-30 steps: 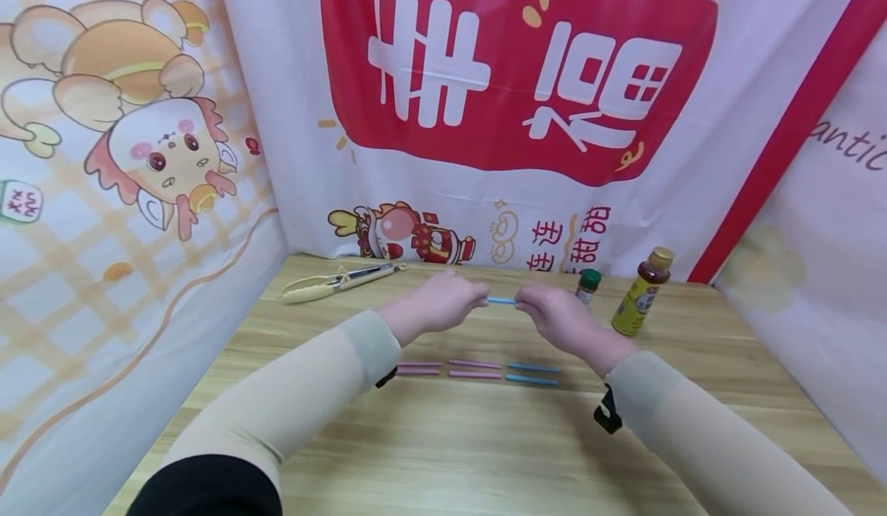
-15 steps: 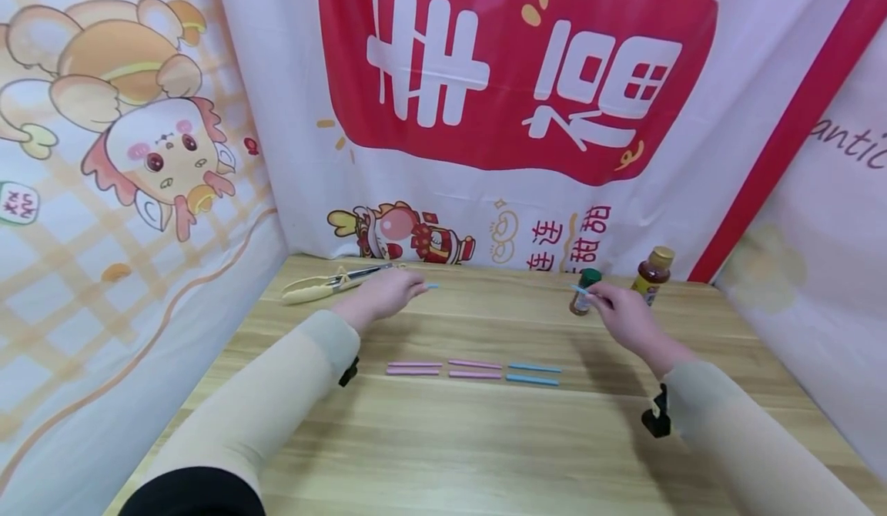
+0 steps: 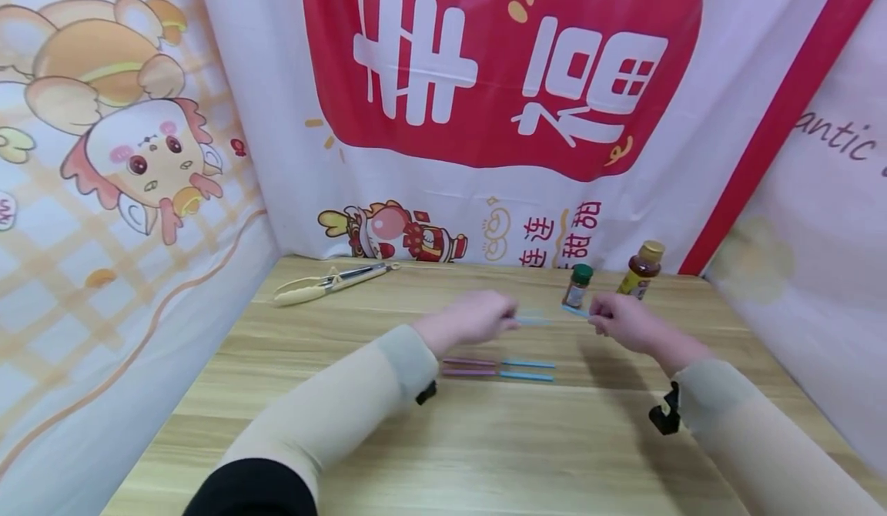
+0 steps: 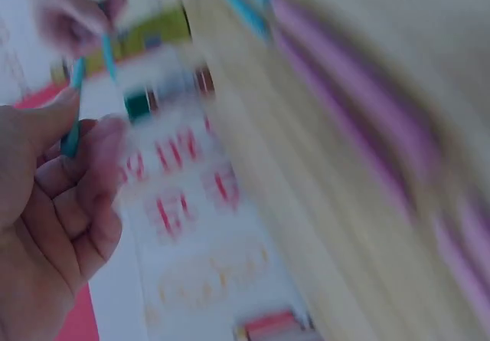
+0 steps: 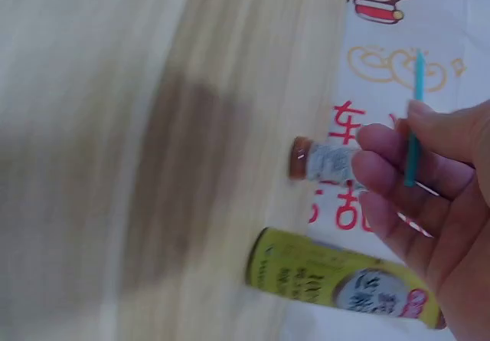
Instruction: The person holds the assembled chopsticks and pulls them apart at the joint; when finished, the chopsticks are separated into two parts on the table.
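My left hand (image 3: 478, 317), blurred over the table in the head view, pinches a thin blue stick (image 3: 533, 321) that points right. In the left wrist view this stick (image 4: 74, 111) sits between thumb and index finger. To the right, my right hand (image 3: 624, 319) pinches another thin blue stick (image 3: 575, 311) between thumb and fingers; the right wrist view shows that stick (image 5: 419, 119) with both ends free. Below the hands, on the table, lie two blue sticks (image 3: 527, 376) and, left of them, pink sticks (image 3: 470, 373). My left sleeve hides part of the pink row.
At the back right of the table (image 3: 554, 447) stand a small green-capped bottle (image 3: 577, 286) and a yellow-labelled bottle (image 3: 639, 273), just behind my right hand. Tongs (image 3: 333, 283) lie at the back left. Printed cloth (image 3: 499, 192) hangs along the back and both sides.
One second ago both hands held the ends of blue between them. They then parted, each with a blue stick. Now my left hand has swung back rightward, while the right has lowered slightly.
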Motion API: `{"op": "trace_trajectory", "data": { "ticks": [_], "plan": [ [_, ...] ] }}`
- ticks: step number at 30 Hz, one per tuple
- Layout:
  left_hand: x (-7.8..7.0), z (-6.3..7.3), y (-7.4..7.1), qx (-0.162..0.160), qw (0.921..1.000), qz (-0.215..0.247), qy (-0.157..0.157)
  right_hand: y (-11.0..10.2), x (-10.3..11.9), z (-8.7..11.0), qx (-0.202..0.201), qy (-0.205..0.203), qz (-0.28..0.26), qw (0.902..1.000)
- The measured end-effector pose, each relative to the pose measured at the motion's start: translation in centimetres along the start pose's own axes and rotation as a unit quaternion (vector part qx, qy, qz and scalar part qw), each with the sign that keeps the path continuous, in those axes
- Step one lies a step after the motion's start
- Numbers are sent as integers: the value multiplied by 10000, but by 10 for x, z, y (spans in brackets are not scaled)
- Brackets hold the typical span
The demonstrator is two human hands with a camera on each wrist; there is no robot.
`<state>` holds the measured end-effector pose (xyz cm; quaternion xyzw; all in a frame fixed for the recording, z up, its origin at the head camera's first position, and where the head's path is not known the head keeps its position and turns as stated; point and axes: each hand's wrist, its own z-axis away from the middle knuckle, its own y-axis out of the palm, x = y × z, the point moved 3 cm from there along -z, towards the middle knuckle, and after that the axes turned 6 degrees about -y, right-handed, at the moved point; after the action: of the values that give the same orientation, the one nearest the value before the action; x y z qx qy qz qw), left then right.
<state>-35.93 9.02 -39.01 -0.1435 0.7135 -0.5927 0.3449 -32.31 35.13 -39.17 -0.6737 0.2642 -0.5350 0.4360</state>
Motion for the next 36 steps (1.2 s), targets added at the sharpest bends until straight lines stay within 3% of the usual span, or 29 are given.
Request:
{"op": "trace_trajectory", "data": {
  "ticks": [4, 8, 12, 19, 23, 31, 36],
  "plan": [
    [-34, -14, 29, 325, 9987, -237, 321, 11, -12, 3, 379, 68, 191, 9991],
    [-56, -22, 51, 546, 9960, -635, 313, 22, -23, 6, 747, 240, 185, 9967],
    [-66, -28, 67, 497, 9931, -1010, 317, 29, -26, 11, 1043, 507, 89, 9932],
    [-73, -41, 88, 359, 9860, -1612, 207, 34, -24, 17, 1075, 705, -58, 9917],
    [-77, -45, 93, 397, 9813, -1872, 217, 42, -28, 15, 1076, 531, -114, 9927],
    [-82, -45, 94, 469, 9825, -1793, 171, 52, -27, 11, 1090, 379, -51, 9933],
    [-71, -40, 76, 428, 9907, -1292, 0, 43, -25, 10, 897, 241, -243, 9954]
  ]
}}
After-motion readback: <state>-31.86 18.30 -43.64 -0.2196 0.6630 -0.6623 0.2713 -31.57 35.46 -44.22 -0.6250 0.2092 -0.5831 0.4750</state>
